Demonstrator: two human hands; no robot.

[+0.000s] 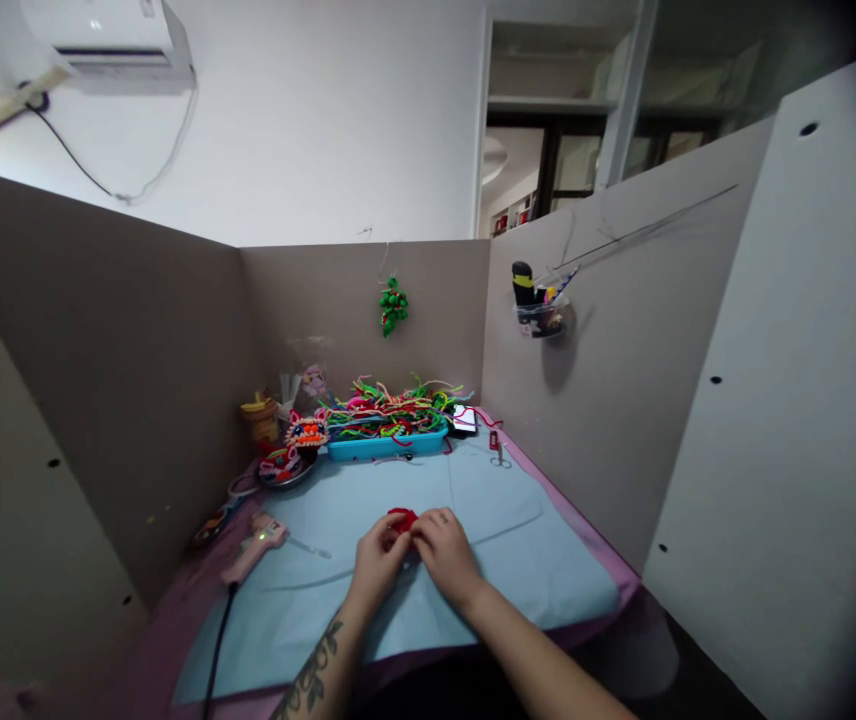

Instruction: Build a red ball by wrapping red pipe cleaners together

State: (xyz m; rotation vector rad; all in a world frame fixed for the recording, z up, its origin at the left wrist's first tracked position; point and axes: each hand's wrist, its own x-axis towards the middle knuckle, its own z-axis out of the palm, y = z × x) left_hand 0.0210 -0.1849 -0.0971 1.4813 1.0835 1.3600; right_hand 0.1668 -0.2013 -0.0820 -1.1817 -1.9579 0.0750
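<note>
Both hands meet over the pale blue cloth (503, 590) near the front of the table. A small red corded piece (402, 517) sits between them, partly covered by the fingers. My left hand (379, 552) pinches it from the left with thumb and fingertips. From the right, my right hand (444, 550) closes on the same piece, its fingers bent over the top. How the piece is made is too small to tell.
A pink glue gun (257, 548) with a black cable lies at left. Behind are a blue tray (387, 445) heaped with coloured cords, a bowl (289, 480) of crafted pieces and small scissors (501, 461). Grey partitions (578, 420) enclose the table; a green ornament (393, 306) hangs at the back.
</note>
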